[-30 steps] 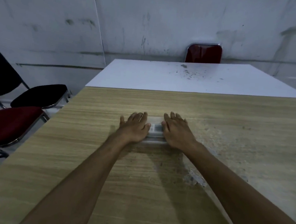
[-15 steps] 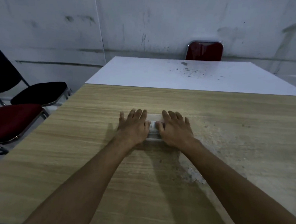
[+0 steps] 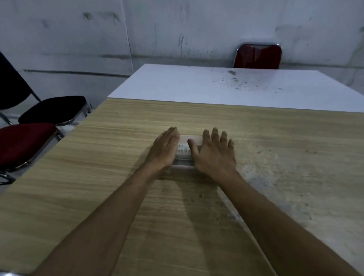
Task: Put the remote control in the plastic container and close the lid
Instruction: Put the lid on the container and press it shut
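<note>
A clear plastic container [image 3: 182, 169] sits on the wooden table [image 3: 115, 208], a little past its middle. Through its lid I see the white remote control [image 3: 183, 149] with rows of buttons. My left hand [image 3: 165, 150] is turned on its edge and cups the container's left end. My right hand [image 3: 216, 156] lies palm down over the right part of the lid, fingers spread, thumb stretched across the top. Both hands hide the container's ends.
A white table [image 3: 191, 84] butts against the far edge of the wooden one. A red chair [image 3: 259, 56] stands behind it by the wall. To the left are a red-seated chair [image 3: 15, 142] and a black-seated chair [image 3: 54, 108]. The table's right part is scuffed pale.
My left hand has turned from flat on the lid onto its edge at the container's left end. My right thumb has slid further left across the lid.
</note>
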